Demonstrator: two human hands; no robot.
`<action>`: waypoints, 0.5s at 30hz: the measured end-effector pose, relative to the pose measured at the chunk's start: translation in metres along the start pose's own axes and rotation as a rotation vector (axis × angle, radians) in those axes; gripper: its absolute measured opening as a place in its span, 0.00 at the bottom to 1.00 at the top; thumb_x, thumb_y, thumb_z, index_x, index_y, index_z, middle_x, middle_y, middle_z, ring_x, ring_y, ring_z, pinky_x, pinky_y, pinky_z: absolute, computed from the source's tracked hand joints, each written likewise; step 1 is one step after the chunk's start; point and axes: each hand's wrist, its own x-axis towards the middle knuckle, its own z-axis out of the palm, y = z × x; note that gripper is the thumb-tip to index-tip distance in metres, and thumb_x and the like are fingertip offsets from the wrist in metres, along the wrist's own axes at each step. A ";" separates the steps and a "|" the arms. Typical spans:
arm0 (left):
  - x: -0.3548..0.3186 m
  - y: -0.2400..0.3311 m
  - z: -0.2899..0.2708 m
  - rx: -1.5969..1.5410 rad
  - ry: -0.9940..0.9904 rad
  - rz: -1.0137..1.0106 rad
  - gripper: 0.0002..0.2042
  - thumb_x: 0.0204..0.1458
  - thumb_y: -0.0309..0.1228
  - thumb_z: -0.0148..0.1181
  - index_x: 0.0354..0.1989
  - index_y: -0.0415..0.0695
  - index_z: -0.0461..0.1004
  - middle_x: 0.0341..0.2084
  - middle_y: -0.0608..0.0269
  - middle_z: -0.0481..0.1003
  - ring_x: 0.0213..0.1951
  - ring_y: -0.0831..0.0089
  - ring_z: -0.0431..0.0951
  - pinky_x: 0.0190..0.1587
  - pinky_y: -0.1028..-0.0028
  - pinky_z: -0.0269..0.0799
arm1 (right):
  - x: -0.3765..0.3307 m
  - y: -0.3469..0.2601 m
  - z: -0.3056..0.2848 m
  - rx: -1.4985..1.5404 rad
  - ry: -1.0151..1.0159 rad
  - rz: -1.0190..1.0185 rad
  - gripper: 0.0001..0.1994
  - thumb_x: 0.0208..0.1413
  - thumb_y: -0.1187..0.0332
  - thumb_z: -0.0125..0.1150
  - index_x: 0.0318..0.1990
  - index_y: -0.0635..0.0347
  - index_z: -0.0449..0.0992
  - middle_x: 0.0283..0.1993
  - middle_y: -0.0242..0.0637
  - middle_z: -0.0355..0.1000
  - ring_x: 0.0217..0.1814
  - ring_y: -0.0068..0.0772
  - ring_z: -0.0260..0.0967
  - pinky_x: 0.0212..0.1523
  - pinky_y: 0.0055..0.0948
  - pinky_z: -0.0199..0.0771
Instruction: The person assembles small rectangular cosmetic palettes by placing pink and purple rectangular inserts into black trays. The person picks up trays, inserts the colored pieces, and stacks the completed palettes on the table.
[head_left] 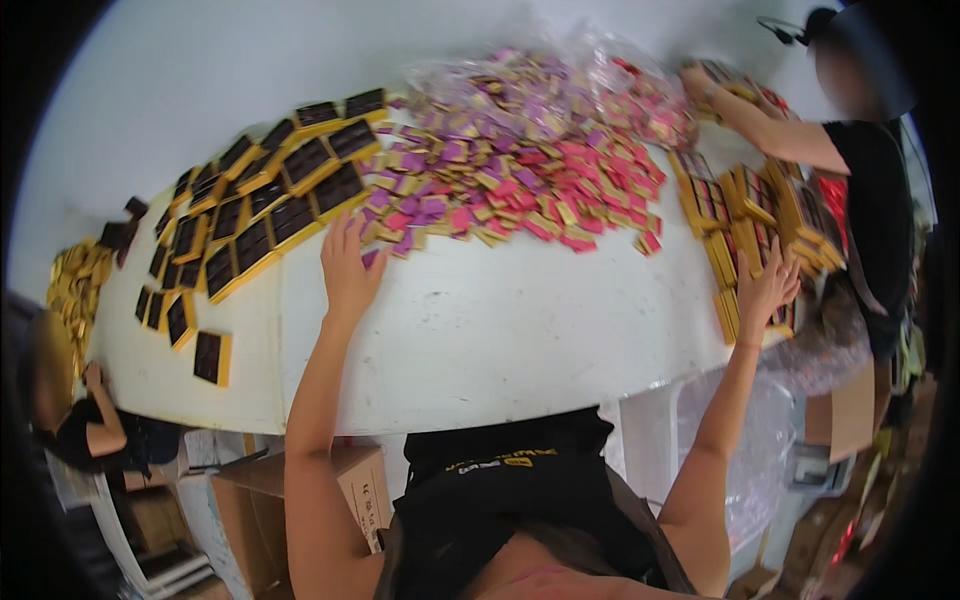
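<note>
My left hand [350, 270] reaches up the table with its fingers stretched out, beside the gold-sided boxes with dark, divided insides [270, 232]. Its thumb is close to a purple wrapped piece; I cannot tell whether they touch. My right hand [766, 290] lies with spread fingers over gold boxes filled with coloured pieces [752, 240] at the right. No grip on a box shows there. Between the hands, farther up, spreads a heap of small wrapped pieces in purple, pink, red and gold [520, 190].
Clear plastic bags [640, 100] lie behind the heap on the white table [480, 340]. At the right a co-worker [870, 190] reaches over the filled boxes. Another person [85, 420] sits at the far left near gold packaging [75, 290]. Cardboard boxes [250, 510] stand below the table.
</note>
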 end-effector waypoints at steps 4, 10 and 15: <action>0.019 -0.109 0.013 0.256 0.049 -0.130 0.25 0.52 0.35 0.64 0.60 0.44 0.69 0.63 0.51 0.64 0.68 0.49 0.57 0.69 0.52 0.48 | -0.023 -0.094 -0.025 0.875 -0.216 -0.163 0.19 0.50 0.74 0.69 0.51 0.59 0.76 0.55 0.47 0.72 0.60 0.51 0.66 0.61 0.42 0.65; 0.000 -0.089 -0.007 0.356 -0.003 0.088 0.17 0.53 0.34 0.62 0.51 0.44 0.74 0.60 0.53 0.67 0.66 0.48 0.59 0.68 0.50 0.50 | -0.052 -0.186 -0.033 1.142 -0.628 -0.231 0.22 0.48 0.68 0.70 0.51 0.63 0.75 0.51 0.47 0.71 0.54 0.49 0.68 0.55 0.39 0.69; -0.027 -0.073 -0.001 0.192 -0.087 -0.047 0.17 0.54 0.30 0.62 0.52 0.41 0.72 0.59 0.52 0.68 0.65 0.50 0.61 0.67 0.53 0.51 | -0.052 -0.198 -0.015 1.144 -0.564 -0.220 0.23 0.46 0.66 0.71 0.50 0.60 0.74 0.45 0.46 0.70 0.50 0.47 0.68 0.51 0.40 0.71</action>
